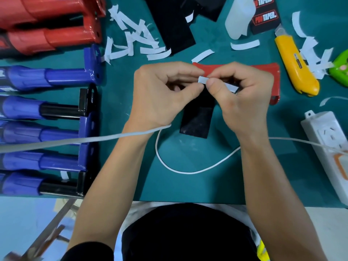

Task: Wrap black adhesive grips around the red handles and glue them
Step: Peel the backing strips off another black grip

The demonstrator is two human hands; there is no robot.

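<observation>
My left hand (162, 95) and right hand (243, 98) meet fingertip to fingertip above the green desk (188, 187). The left pinches the top end of the black grip (197, 119), which hangs down to the desk; the right pinches the white backing strip (203, 80) at that end. Just behind my hands lies a red handle (263, 72). A yellow utility knife (295, 65) lies to its right, and a white power strip (327, 147) nearer me. Blue handles (47, 78) line the left side, and white paper scraps (135, 40) litter the far edge.
</observation>
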